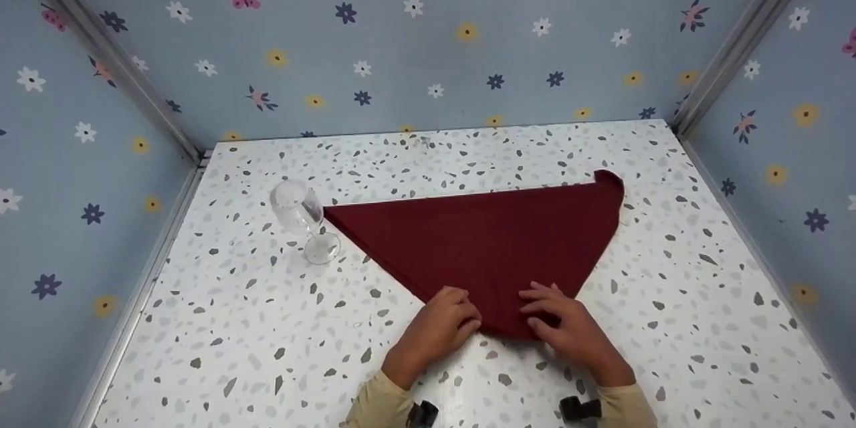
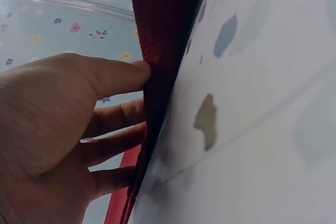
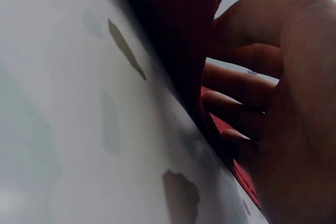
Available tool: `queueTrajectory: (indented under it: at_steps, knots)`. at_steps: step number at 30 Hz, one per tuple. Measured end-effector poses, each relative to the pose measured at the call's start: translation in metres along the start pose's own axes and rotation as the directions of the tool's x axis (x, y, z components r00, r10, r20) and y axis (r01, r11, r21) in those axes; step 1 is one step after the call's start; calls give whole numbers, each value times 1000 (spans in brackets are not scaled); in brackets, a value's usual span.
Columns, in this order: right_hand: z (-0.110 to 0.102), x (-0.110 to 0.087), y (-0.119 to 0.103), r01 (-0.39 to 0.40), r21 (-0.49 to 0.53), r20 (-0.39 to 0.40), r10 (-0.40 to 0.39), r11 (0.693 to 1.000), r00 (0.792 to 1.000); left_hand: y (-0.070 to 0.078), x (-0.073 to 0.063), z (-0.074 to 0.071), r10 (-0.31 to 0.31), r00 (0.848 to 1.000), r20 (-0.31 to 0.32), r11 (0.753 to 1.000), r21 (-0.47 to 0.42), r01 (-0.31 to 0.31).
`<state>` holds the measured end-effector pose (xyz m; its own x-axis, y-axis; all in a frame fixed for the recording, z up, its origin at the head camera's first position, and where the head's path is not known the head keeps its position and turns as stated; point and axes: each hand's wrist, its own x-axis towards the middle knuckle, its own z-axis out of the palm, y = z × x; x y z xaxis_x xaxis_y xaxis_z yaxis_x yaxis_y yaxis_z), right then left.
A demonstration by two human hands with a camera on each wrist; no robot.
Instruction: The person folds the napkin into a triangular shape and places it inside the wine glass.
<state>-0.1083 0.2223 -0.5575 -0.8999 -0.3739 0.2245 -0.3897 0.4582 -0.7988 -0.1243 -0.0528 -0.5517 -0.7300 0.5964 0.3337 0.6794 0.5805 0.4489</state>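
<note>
A dark red cloth, folded into a broad wedge with its long straight edge at the back, lies on the speckled tabletop. My left hand rests on its near left edge, with the thumb and fingertips touching the fabric. On the near right part lies my right hand, fingers spread and slightly bent over the cloth. Both wrist views show the cloth's near edge raised a little against the fingertips. The far right corner of the cloth is curled over.
A clear stemmed glass stands just beyond the cloth's left tip. Blue flowered panels enclose the white speckled table at the back and both sides, with metal rails at the corners.
</note>
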Motion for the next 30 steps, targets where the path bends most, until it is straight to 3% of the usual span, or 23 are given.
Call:
queueTrajectory:
  at_steps: [8, 17, 30]
  knots:
    - [2, 3, -10, 10, 28, -22, -9, 1000, 1000, 1, 0, 2, -26, 1000, -10, 999, 46, 26]
    - [2, -2, -9, -160, 57, -50, 163, 986, 985, 1, 0, 1, -76, 997, -23, 997, -10, 75]
    - [2, -4, -7, -160, 68, -70, 164, 985, 984, 3, 1, 1, -135, 990, -28, 989, -65, 133]
